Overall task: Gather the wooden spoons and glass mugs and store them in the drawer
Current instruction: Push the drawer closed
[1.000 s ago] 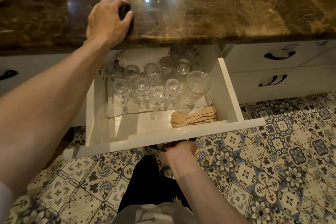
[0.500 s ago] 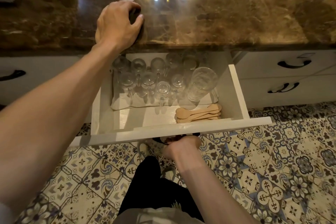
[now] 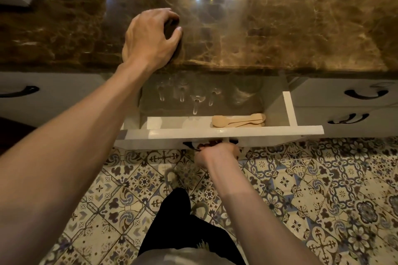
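A white drawer stands partly open under the brown marble counter. Several glass mugs sit at its back, mostly in shadow under the counter edge, with only their handles and dim outlines showing. Wooden spoons lie stacked at the front right of the drawer. My right hand grips the black drawer handle below the drawer front. My left hand rests on the counter near its edge with curled fingers, holding nothing.
Closed white drawers with black handles flank the open one: a right upper handle, a right lower handle and a left handle. Patterned floor tiles lie below. My dark trouser leg stands in front of the drawer.
The drawer has slid inward towards the cabinet, pushed by my right hand on the handle. The mugs have gone under the counter edge. My left hand stays on the counter.
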The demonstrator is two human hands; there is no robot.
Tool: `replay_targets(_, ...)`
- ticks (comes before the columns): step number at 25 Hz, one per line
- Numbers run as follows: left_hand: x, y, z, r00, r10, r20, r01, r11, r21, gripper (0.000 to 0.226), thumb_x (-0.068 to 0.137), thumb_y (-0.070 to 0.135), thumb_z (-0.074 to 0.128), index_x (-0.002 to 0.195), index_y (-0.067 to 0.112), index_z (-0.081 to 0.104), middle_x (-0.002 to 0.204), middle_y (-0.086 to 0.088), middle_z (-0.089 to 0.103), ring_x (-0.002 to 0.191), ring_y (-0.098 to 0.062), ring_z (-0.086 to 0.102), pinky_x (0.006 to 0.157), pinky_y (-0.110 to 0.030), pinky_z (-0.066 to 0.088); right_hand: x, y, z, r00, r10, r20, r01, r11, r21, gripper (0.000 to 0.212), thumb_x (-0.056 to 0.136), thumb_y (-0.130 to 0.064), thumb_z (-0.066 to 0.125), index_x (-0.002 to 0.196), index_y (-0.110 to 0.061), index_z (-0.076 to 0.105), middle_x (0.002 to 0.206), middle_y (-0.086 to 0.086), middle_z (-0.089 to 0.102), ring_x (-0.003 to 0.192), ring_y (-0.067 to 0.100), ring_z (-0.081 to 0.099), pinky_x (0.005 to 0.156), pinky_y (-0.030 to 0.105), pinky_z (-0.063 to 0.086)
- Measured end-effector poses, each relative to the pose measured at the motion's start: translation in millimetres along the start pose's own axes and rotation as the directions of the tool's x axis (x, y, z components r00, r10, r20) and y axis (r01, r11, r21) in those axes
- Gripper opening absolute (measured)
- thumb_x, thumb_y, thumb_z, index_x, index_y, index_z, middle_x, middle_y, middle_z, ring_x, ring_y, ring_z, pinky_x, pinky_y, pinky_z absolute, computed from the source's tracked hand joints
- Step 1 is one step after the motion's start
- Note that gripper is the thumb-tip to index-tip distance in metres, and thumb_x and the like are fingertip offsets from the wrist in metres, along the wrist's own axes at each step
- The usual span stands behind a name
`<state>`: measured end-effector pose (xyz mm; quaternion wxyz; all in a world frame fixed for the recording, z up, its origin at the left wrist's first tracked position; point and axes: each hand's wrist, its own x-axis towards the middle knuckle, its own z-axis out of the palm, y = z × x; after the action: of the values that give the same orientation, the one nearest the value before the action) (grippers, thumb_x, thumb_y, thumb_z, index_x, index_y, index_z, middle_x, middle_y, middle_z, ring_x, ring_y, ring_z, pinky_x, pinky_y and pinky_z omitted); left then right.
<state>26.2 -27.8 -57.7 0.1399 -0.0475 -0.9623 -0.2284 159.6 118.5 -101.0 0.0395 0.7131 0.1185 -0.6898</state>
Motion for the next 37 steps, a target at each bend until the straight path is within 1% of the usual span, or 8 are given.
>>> replay_targets(5,4.0,-3.5,5.1,1.0,-0.012,-0.014,0.012,1.0,0.002,0.041,0.09,0.046,0.048,0.127,0.027,0.053,0.136,0.004,0.052,0.126,-0.016,0.045,0.106,-0.038,0.032,2.7,-6.8,23.8,0.999,-0.018,0.046,0.02,0.999,-0.044,0.039,0.095,-0.031,0.029,0.125,-0.014,0.048,0.129,0.01,0.053,0.115,0.028,0.048,0.106,0.039,0.035)
replay_targets(8,3.6,-3.5,5.5,1.0,-0.013,0.002,0.013,1.0,-0.004,0.042,0.09,0.047,0.048,0.127,0.027,0.053,0.136,0.004,0.052,0.126,-0.015,0.045,0.107,-0.037,0.03,0.1,-3.4,32.1,0.988,-0.151,0.027,0.153,0.957,-0.247,0.035,0.094,-0.025,0.038,0.125,-0.011,0.048,0.129,0.01,0.053,0.116,0.028,0.051,0.093,0.036,0.045)
replay_targets(11,4.7,-2.5,4.7,1.0,-0.019,-0.004,0.019,1.0,0.004,0.04,0.09,0.045,0.049,0.126,0.027,0.053,0.136,0.004,0.052,0.126,-0.014,0.044,0.107,-0.036,0.029,-0.1,-7.9,51.4,0.999,-0.034,0.014,0.035,0.998,-0.048,0.035,0.096,-0.028,0.033,0.125,-0.014,0.048,0.129,0.009,0.053,0.116,0.029,0.05,0.106,0.041,0.036)
replay_targets(17,6.2,-1.8,4.3,1.0,-0.023,-0.011,0.023,1.0,0.003,0.039,0.09,0.043,0.049,0.125,0.027,0.054,0.136,0.005,0.052,0.127,-0.013,0.043,0.109,-0.036,0.026,-7.2,-10.7,71.9,1.0,0.004,0.006,-0.004,0.996,0.093,0.037,0.097,-0.028,0.033,0.13,-0.015,0.043,0.131,0.011,0.051,0.117,0.03,0.05,0.107,0.041,0.037)
replay_targets(22,6.4,-0.4,4.2,0.999,-0.034,-0.005,0.034,0.999,0.01,0.039,0.091,0.042,0.05,0.126,0.026,0.054,0.137,0.005,0.052,0.128,-0.013,0.043,0.109,-0.036,0.025,-8.1,-12.1,86.6,1.0,0.028,-0.014,-0.026,0.992,0.121,0.036,0.096,-0.03,0.032,0.125,-0.015,0.048,0.125,0.01,0.055,0.105,0.028,0.053,0.102,0.037,0.04)
replay_targets(32,8.5,2.0,3.0,0.999,-0.043,-0.018,0.044,0.999,0.021,0.036,0.09,0.039,0.053,0.123,0.025,0.058,0.134,0.006,0.054,0.127,-0.011,0.044,0.108,-0.031,0.027,-4.5,-19.1,121.0,0.999,0.05,-0.009,-0.049,0.995,0.087,0.045,0.095,-0.033,0.031,0.132,-0.013,0.046,0.135,0.01,0.05,0.121,0.028,0.049,0.105,0.037,0.036)
replay_targets(35,7.0,0.5,5.0,0.999,-0.027,-0.036,0.027,1.0,0.011,0.034,0.089,0.037,0.055,0.12,0.024,0.06,0.132,0.006,0.057,0.124,-0.012,0.047,0.106,-0.029,0.028,2.8,-15.6,115.4,0.996,-0.012,0.085,0.008,0.999,0.048,0.046,0.097,-0.033,0.028,0.132,-0.009,0.045,0.13,0.012,0.053,0.096,0.024,0.056,0.109,0.038,0.033)
replay_targets(37,9.8,-0.6,5.1,0.998,-0.021,-0.058,0.022,1.0,0.013,0.034,0.088,0.037,0.057,0.119,0.025,0.061,0.13,0.006,0.058,0.123,-0.012,0.048,0.104,-0.029,0.03,7.6,-13.9,109.6,0.976,-0.048,0.214,0.044,0.999,0.021,0.041,0.098,-0.035,0.029,0.118,-0.008,0.053,0.103,0.012,0.059,0.079,0.021,0.054,0.11,0.04,0.032)
